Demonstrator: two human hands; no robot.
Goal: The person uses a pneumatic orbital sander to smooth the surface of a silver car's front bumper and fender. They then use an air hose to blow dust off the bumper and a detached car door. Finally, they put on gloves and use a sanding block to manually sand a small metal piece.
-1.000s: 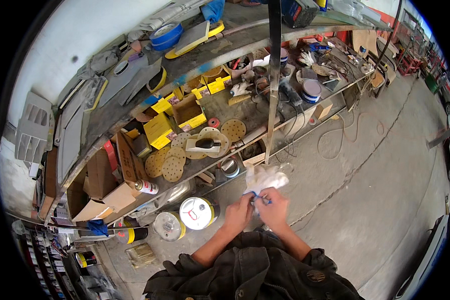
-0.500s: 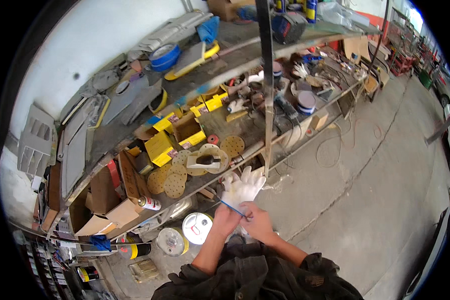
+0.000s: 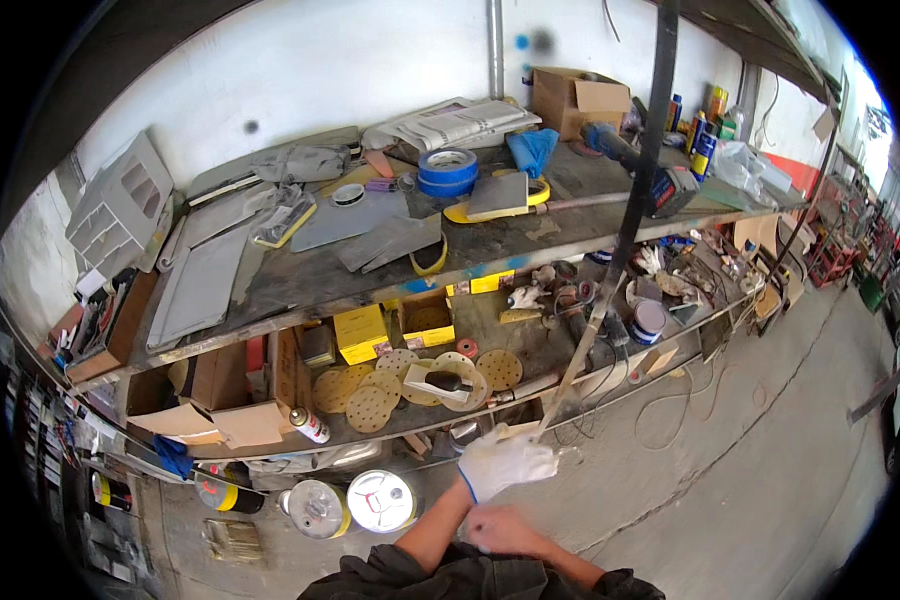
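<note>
A white work glove (image 3: 490,462) with a blue cuff edge covers my left hand (image 3: 515,466). The gloved fingers stretch out toward the right, and nothing is held in them. Just below that cuff, beside the left wrist, is my bare right hand (image 3: 505,529). Its fingers are curled in and slightly smeared by motion; no object shows in them. Ahead of the glove runs the front edge of a workbench's lower shelf (image 3: 370,437), bearing round perforated sanding discs (image 3: 370,408) and a small pale block with a dark handle (image 3: 440,381).
A slanting metal post (image 3: 620,240) rises close beyond my hands. The upper shelf (image 3: 300,280) carries blue tape rolls (image 3: 448,172) and grey sheets. Cardboard boxes (image 3: 235,378) and a spray can (image 3: 310,425) sit lower left. Paint tins (image 3: 381,501) stand on the floor.
My right hand has let go of the glove's blue cuff and moved down. The gloved left hand has turned, its fingers now pointing right. The view has tilted up, showing more of the upper shelf.
</note>
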